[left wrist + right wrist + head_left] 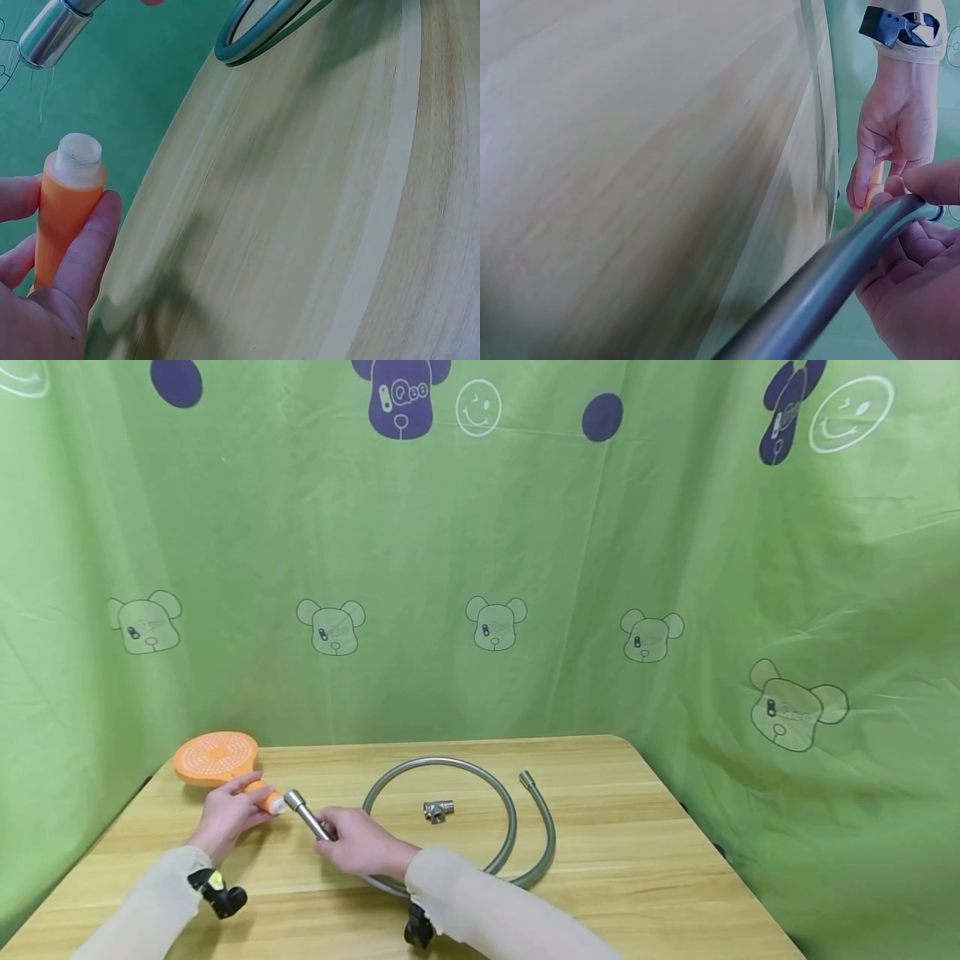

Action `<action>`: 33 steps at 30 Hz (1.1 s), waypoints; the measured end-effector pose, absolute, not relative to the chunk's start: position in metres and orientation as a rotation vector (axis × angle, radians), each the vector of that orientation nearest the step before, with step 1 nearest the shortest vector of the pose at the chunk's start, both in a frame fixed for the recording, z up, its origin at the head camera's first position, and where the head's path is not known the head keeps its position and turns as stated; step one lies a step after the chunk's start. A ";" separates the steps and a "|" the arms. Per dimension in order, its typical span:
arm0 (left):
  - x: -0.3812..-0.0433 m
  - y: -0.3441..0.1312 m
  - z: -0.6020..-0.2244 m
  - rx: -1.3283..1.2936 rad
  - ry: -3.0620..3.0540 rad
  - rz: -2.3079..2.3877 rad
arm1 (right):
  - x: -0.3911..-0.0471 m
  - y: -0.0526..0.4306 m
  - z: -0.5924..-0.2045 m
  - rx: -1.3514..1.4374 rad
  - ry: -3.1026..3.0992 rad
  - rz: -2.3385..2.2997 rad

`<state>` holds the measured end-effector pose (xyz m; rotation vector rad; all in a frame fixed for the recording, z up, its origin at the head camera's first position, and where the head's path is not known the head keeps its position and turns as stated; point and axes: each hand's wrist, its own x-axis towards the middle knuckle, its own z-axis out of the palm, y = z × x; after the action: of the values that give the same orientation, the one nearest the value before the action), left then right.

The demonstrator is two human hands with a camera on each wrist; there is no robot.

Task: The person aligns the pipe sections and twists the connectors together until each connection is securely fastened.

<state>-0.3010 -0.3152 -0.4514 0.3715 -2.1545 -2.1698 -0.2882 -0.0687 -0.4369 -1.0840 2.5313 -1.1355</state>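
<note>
An orange shower head (217, 756) with a round, dotted face is at the left of the table. My left hand (227, 814) grips its handle (69, 217), whose white threaded end (79, 159) points toward the hose. My right hand (363, 842) holds a grey shower hose (817, 274) close behind its shiny metal connector (296, 799). The connector is a short gap away from the threaded end, seen also in the left wrist view. From the right hand the hose loops over the table, and its other end (528, 779) lies to the right.
A small metal tee fitting (437, 811) lies inside the hose loop. The wooden table (637, 893) reaches back to a green curtain (420, 693) printed with bear heads, which also hangs along both sides. Dark cameras are strapped to both wrists.
</note>
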 end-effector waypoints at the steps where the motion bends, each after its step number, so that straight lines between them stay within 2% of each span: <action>1: -0.301 -0.315 -0.451 0.374 -2.157 -2.167 | -0.288 -0.069 -0.437 -1.079 2.526 -1.142; 33: -0.298 -0.312 -0.443 0.338 -2.085 -2.208 | -0.292 -0.088 -0.436 -0.872 2.524 -1.282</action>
<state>-0.2979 -0.3116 -0.4431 0.3380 -2.0852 -2.2084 -0.2919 -0.0881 -0.4356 -0.8723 2.5237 -1.2821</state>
